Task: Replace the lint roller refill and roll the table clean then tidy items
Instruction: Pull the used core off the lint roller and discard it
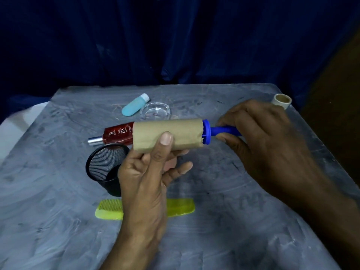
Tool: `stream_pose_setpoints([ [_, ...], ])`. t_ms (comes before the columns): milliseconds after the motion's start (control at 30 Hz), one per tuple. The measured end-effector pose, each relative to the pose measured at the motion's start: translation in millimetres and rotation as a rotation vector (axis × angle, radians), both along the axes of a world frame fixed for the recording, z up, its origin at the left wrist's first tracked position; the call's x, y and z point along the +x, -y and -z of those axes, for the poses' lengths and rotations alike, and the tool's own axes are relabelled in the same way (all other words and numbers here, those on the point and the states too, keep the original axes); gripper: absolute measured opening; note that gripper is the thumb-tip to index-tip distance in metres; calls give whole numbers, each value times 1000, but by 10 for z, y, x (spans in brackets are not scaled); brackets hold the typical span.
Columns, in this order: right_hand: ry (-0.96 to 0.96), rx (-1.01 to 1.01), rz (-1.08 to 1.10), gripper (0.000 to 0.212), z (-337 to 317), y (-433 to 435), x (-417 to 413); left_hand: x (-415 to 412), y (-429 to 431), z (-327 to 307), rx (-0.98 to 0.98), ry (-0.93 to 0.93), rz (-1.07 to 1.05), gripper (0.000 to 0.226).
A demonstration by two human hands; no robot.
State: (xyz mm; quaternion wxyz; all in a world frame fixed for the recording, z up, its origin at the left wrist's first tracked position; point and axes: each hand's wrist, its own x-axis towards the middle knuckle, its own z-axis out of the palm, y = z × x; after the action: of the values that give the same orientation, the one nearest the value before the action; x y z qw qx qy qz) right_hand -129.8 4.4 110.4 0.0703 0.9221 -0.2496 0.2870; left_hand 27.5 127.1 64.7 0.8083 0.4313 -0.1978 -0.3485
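Observation:
A brown paper-wrapped refill roll (183,131) sits on the blue lint roller, held level above the table's middle. My left hand (148,176) grips the roll from below, thumb pressed on its front. My right hand (268,145) holds the blue handle (224,131) at the roll's right end, where the blue end cap (206,133) shows. A bare cardboard core (282,100) stands at the table's far right edge. The grey table (214,221) shows smears and a few bits of lint near the back.
On the table lie a red spray bottle (115,135), a light blue bottle (134,105), a clear glass ashtray (155,111), a black mesh cup (106,167) on its side and a yellow-green comb (109,209). Dark blue cloth hangs behind.

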Motion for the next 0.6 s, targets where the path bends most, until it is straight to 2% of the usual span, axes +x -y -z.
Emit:
stream_pose_setpoints([
  [133, -51, 114, 35, 36, -56, -5, 53, 110, -150, 76, 24, -34, -26, 21],
  [300, 183, 482, -147, 24, 54, -35, 181, 270, -368, 155, 68, -73, -98, 20],
  [400, 263, 592, -213, 17, 135, -127, 321, 407, -541, 199, 82, -93, -180, 27],
  [500, 342, 678, -305, 22, 175, -213, 449, 554, -728, 190, 112, -65, -237, 25],
  [600, 584, 1060, -425, 28, 215, -333, 617, 661, -885, 167, 118, -61, -246, 14],
])
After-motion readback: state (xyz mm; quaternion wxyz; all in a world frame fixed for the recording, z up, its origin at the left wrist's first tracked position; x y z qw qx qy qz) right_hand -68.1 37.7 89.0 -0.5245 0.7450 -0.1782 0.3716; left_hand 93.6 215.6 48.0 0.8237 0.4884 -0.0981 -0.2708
